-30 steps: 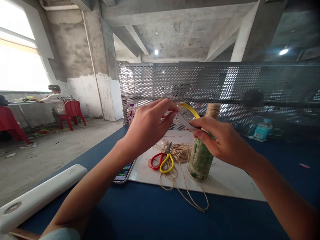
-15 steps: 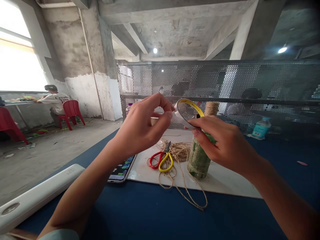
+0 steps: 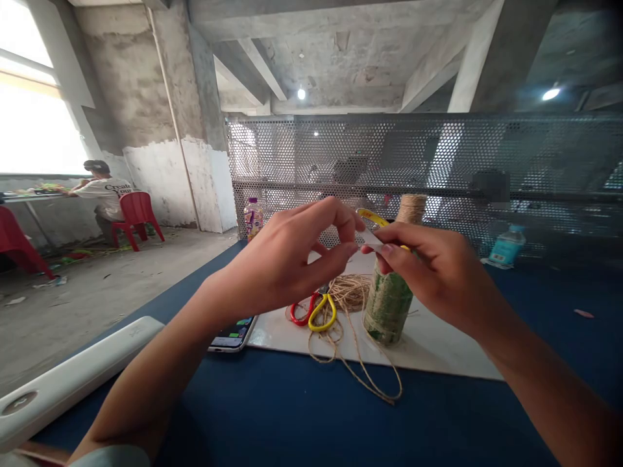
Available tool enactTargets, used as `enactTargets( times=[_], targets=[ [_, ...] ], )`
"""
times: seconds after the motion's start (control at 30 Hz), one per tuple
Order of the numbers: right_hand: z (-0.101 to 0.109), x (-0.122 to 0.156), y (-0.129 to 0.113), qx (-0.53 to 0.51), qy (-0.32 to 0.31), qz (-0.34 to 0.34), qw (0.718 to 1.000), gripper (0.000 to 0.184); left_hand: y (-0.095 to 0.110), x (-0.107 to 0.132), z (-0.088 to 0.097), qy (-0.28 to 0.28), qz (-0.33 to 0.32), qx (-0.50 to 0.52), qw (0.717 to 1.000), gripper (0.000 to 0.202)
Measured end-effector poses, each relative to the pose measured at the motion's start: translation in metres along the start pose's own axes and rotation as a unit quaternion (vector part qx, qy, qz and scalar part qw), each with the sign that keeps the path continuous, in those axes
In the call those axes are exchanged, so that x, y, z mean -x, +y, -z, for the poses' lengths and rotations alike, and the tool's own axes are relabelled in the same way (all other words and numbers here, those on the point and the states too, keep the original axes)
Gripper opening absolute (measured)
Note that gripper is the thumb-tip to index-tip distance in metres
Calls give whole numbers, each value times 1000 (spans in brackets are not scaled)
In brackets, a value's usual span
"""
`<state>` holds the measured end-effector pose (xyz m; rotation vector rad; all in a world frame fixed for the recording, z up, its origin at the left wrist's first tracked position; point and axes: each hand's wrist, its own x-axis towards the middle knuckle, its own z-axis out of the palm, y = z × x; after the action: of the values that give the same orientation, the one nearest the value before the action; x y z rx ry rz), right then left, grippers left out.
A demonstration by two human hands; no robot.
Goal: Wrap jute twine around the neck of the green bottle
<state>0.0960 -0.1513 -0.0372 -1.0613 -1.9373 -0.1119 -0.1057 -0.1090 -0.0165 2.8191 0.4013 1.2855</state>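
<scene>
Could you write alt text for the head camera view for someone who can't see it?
The right hand pinches a white-and-yellow strip with the left hand beside it, above a twine-wrapped bottle. Red-and-yellow scissors and loose twine lie on a white board on a blue table.

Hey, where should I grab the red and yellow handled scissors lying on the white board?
Take the red-and-yellow plastic-handled scissors by their two finger loops, coming from your side of the white board: the loops lie nearest you, while the blades point away beside the coiled jute twine.
</scene>
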Motion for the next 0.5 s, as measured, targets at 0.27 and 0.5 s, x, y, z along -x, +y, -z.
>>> enactTargets(
  times=[0.27,0.5],
  targets=[
    [7,1,-6,-62,30,-32,997,21,2,3,-1,-3,-58,-78,995,8],
    [8,1,3,-99,25,-48,994,24,-1,2,-3,-5,-67,-64,996,12]
  ],
)
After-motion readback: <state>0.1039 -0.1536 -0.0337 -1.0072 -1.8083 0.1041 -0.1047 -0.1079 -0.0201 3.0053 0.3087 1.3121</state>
